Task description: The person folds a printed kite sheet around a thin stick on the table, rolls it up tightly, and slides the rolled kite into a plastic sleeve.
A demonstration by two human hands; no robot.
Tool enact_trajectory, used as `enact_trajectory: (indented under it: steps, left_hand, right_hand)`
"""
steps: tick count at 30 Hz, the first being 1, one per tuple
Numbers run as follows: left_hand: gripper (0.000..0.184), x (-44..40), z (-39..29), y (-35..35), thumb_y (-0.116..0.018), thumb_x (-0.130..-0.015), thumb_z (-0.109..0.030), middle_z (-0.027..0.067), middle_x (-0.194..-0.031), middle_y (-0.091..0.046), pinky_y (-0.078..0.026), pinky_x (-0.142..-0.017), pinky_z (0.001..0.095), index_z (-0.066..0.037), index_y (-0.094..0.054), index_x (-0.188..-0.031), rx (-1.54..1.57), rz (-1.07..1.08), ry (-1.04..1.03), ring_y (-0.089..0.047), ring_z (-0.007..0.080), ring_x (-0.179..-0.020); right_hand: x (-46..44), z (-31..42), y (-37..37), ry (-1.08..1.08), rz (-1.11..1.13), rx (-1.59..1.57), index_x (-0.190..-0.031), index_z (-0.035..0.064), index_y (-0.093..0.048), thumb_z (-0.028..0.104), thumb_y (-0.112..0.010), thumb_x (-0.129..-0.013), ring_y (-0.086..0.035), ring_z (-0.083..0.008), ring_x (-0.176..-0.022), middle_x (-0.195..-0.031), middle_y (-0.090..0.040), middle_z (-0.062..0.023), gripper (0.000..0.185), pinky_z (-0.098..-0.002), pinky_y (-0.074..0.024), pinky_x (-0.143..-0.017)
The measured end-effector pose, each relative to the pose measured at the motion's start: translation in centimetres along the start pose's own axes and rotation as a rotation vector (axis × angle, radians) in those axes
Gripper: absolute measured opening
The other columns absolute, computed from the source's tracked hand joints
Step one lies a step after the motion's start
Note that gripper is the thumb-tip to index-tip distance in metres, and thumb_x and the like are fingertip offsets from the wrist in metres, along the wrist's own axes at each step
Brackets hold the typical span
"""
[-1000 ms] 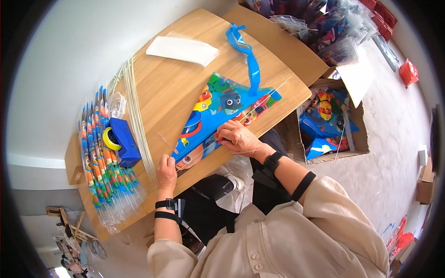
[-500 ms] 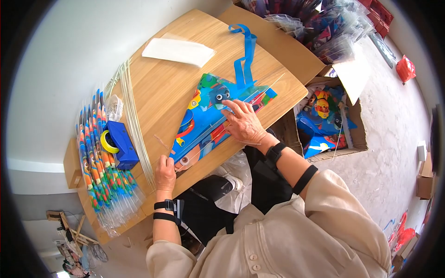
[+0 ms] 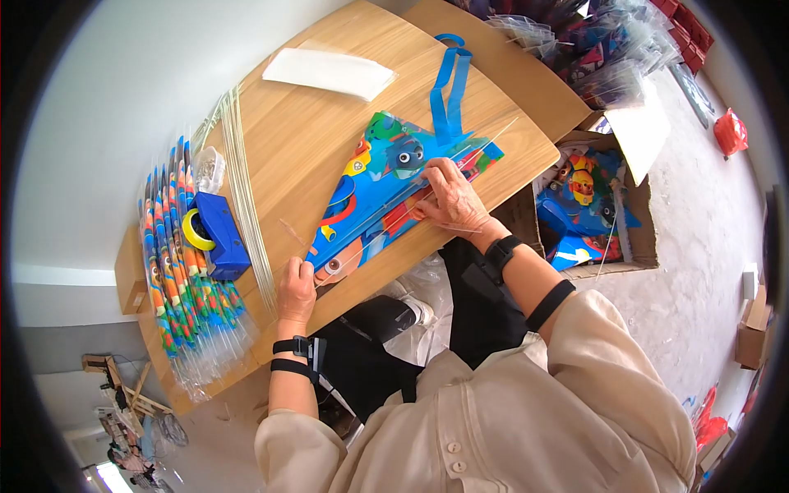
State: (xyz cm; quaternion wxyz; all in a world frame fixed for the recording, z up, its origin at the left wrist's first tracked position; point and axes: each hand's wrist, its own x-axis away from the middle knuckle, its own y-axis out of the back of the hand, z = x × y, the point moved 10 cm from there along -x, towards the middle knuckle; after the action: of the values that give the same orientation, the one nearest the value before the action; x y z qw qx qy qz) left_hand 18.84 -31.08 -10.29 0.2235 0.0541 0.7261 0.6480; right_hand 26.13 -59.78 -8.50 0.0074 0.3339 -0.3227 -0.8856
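A folded, brightly printed kite (image 3: 362,185) with cartoon figures lies on the wooden table, thin pale rods running along its near side. My left hand (image 3: 297,292) is closed on its narrow corner at the near left. Bent over the rods and the near fold is my right hand (image 3: 454,201), its fingers pinched together on the kite. The fingertips are partly hidden. From the kite's far right end a blue ribbon tail (image 3: 445,103) stretches across the table.
Left on the table (image 3: 279,164) are a bundle of rods (image 3: 244,197), a blue tape dispenser (image 3: 222,238) and several rolled kites in clear sleeves (image 3: 168,271). White sheets (image 3: 329,76) lie at the back. A cardboard box (image 3: 639,230) holding printed kites stands right.
My right hand has drawn its spread fingers in and now pinches at the rods and fold. My left hand stays on the corner. The whole view has shifted slightly.
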Motion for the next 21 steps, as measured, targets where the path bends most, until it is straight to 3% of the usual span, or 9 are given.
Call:
enact_trajectory:
  steps: [7, 10, 13, 14, 15, 17, 21]
  left_hand:
    - [0.010, -0.4, 0.8, -0.6, -0.054, -0.080, 0.004, 0.0158, -0.089, -0.048, -0.047, -0.067, 0.0474, -0.001, -0.048, -0.086, 0.009, -0.023, 0.078, -0.056, 0.0393, -0.081]
    - [0.010, -0.4, 0.5, -0.5, -0.055, -0.081, 0.003, 0.0146, -0.087, -0.047, -0.048, -0.064, 0.0458, -0.003, -0.047, -0.084, -0.008, -0.029, 0.029, -0.057, 0.0373, -0.078]
    - [0.010, -0.2, 0.3, -0.4, -0.055, -0.082, 0.001, 0.0134, -0.084, -0.047, -0.049, -0.061, 0.0444, -0.005, -0.047, -0.082, -0.026, -0.048, 0.015, -0.058, 0.0354, -0.076]
    - [0.011, -0.2, 0.4, -0.4, -0.056, -0.082, 0.001, 0.0133, -0.083, -0.046, -0.049, -0.061, 0.0448, -0.005, -0.047, -0.082, -0.027, -0.049, 0.030, -0.058, 0.0353, -0.075]
    - [0.011, -0.2, 0.3, -0.4, -0.056, -0.082, 0.001, 0.0133, -0.083, -0.046, -0.049, -0.061, 0.0448, -0.005, -0.047, -0.082, -0.024, -0.049, 0.026, -0.058, 0.0353, -0.075]
    - [0.012, -0.3, -0.1, 0.1, -0.056, -0.081, 0.002, 0.0134, -0.083, -0.046, -0.049, -0.061, 0.0449, -0.005, -0.047, -0.081, -0.034, -0.094, -0.003, -0.057, 0.0350, -0.075]
    - [0.012, -0.4, -0.1, 0.0, -0.056, -0.081, 0.002, 0.0133, -0.082, -0.046, -0.048, -0.062, 0.0445, -0.005, -0.046, -0.079, -0.021, -0.073, -0.030, -0.057, 0.0346, -0.075]
  right_hand:
    - [0.0, 0.2, -0.2, 0.018, 0.046, 0.004, -0.110, -0.0033, -0.054, 0.012, -0.068, -0.067, -0.050, -0.0361, -0.108, -0.114, -0.051, -0.0185, 0.048, -0.0404, -0.0451, -0.094]
    - [0.1, 1.2, -0.6, 0.150, 0.074, 0.118, -0.101, -0.0014, -0.065, 0.022, -0.073, -0.068, -0.046, -0.0338, -0.118, -0.122, -0.052, -0.0155, 0.041, -0.0397, -0.0443, -0.099]
    - [0.4, 0.4, -1.0, 0.095, 0.067, 0.089, -0.094, -0.0006, -0.068, 0.027, -0.075, -0.066, -0.045, -0.0330, -0.119, -0.122, -0.052, -0.0145, 0.040, -0.0398, -0.0444, -0.099]
    - [0.5, 0.5, -1.3, 0.101, 0.111, 0.131, -0.104, -0.0012, -0.065, 0.025, -0.073, -0.071, -0.047, -0.0331, -0.118, -0.123, -0.051, -0.0157, 0.043, -0.0393, -0.0439, -0.099]
    - [0.6, 0.4, -1.5, 0.097, 0.109, 0.134, -0.104, -0.0012, -0.065, 0.025, -0.073, -0.071, -0.047, -0.0331, -0.118, -0.123, -0.051, -0.0157, 0.043, -0.0393, -0.0439, -0.099]
    - [0.5, -0.3, -2.0, 0.041, 0.106, 0.174, -0.120, -0.0024, -0.052, 0.022, -0.071, -0.077, -0.053, -0.0360, -0.112, -0.123, -0.049, -0.0191, 0.053, -0.0415, -0.0453, -0.097]
    - [0.6, -0.4, -1.7, 0.041, 0.095, 0.145, -0.120, -0.0011, -0.052, 0.020, -0.070, -0.077, -0.051, -0.0365, -0.115, -0.124, -0.048, -0.0195, 0.051, -0.0409, -0.0444, -0.098]
